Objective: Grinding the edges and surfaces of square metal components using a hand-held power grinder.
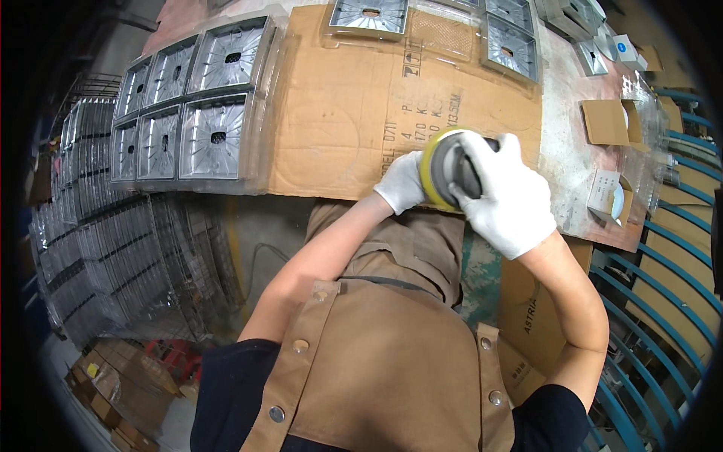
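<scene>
Both my hands wear white gloves and are at the near edge of the table. In my right hand is a round grey-and-black tool with a yellow rim, which looks like a palm sander; its disc is tilted up on edge, and my fingers wrap over its body. My left hand is against the left side of the disc. Its fingers are mostly hidden behind the sander, so whether they hold anything does not show. A flattened cardboard sheet lies under and beyond the hands.
Square silvery metal housings fill a clear plastic tray at left; more housings sit at the far edge. Small open cartons stand at right, beside curved blue rails. Stacked clear trays rise at lower left.
</scene>
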`<state>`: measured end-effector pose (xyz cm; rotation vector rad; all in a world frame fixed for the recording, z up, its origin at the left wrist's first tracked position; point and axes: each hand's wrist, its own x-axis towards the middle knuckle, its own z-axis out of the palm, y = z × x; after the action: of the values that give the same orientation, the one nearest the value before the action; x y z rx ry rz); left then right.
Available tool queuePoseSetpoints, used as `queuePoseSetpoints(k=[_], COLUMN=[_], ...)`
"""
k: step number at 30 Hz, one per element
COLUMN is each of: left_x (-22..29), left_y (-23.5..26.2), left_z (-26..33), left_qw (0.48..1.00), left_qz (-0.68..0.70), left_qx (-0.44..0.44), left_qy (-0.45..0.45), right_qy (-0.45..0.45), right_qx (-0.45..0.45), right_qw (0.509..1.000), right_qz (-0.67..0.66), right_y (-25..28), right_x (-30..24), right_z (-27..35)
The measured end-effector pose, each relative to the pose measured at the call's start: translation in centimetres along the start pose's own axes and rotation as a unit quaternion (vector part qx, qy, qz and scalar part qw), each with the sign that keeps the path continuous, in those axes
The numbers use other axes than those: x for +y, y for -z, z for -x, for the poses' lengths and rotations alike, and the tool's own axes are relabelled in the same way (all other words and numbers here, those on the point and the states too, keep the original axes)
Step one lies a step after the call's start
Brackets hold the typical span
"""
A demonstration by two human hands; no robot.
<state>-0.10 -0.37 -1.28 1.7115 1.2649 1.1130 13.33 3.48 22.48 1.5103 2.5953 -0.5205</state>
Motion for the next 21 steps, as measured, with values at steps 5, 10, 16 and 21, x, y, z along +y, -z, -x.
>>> queuePoseSetpoints(k=[5, 10, 16, 21], left_x=[-0.6, -1.6, 2.5, 9.2], left_y=[-0.4, -0.6, 1.3, 3.6], left_z=[0.3, 0.7, 0.2, -1.4], left_qw=[0.98, 0.959, 0.981, 0.991], left_qz=[0.176, 0.219, 0.127, -0.11], left_qx=[-0.004, -0.086, -0.028, 0.067], left_qy=[0.09, 0.159, 0.147, -0.03], right_qy=[-0.061, -0.196, -0.307, -0.303], right_qx=[0.132, 0.184, 0.218, 0.218], right_qw=[0.989, 0.961, 0.916, 0.919], right_qz=[0.006, -0.067, -0.136, -0.126], right_y=[-0.3, -2.4, -6.5, -8.0], right_x=[8.3, 14.8, 14.1, 14.5], right_z=[0.7, 2.0, 4.8, 6.1])
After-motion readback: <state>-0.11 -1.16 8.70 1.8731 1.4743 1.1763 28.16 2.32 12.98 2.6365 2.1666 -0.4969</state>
